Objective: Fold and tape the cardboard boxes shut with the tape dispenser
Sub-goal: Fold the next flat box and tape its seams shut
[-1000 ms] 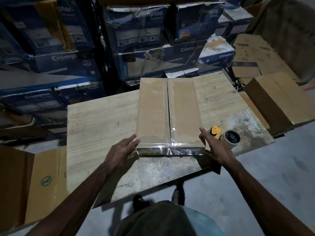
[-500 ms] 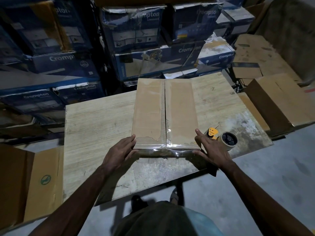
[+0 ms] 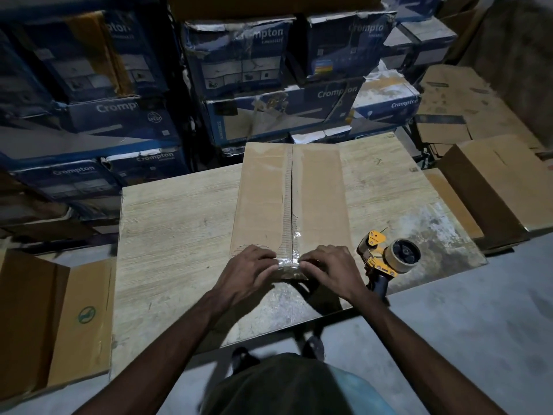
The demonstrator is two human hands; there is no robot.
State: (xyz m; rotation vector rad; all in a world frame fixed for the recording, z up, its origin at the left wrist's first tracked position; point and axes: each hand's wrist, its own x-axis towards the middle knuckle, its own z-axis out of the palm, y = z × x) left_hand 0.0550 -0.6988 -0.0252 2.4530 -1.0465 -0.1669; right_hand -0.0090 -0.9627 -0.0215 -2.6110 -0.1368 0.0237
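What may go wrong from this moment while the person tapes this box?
1. The clear tape under the left hand and right hand looks wrinkled, so it may stick poorly at the box edge.
2. The seam beyond it is uncovered; the flaps may lift.
3. The tape dispenser lies near the table edge beside the right hand; a bump may knock it off.

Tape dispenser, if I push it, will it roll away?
Probably not: the tape dispenser lies on its side, roll face up, so it should slide rather than roll. Its handle reaches the table's near edge, so a nudge toward you might tip it off.
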